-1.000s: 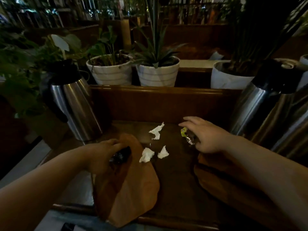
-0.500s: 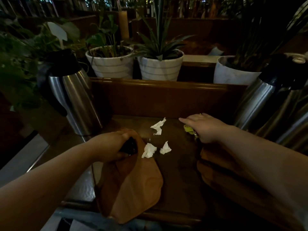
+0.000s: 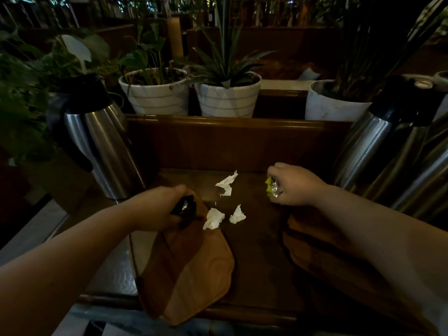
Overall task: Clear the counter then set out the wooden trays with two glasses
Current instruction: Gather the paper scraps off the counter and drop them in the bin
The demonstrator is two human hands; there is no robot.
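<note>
On the dark wooden counter (image 3: pixel 254 251) lie three crumpled white tissue scraps: one (image 3: pixel 226 184) toward the back, two (image 3: pixel 213 218) (image 3: pixel 238 214) nearer me. My left hand (image 3: pixel 160 207) is closed on a small crumpled black wrapper (image 3: pixel 185 204) above a rounded wooden tray (image 3: pixel 191 270) that lies at the front left. My right hand (image 3: pixel 292 184) has its fingers closed on a yellow and silver foil wrapper (image 3: pixel 272 189). A second wooden tray (image 3: pixel 322 243) lies under my right forearm, mostly hidden. No glasses are in view.
A steel thermos jug (image 3: pixel 101 146) with a black top stands at the left; two more (image 3: pixel 378 146) lean at the right. A raised wooden ledge (image 3: pixel 230 124) backs the counter, with potted plants in white pots (image 3: pixel 157 93) (image 3: pixel 228 98) (image 3: pixel 334 103) behind it.
My right hand has curled shut around the foil wrapper and lifted it slightly. My left hand has shifted a little toward the tissues with the black wrapper.
</note>
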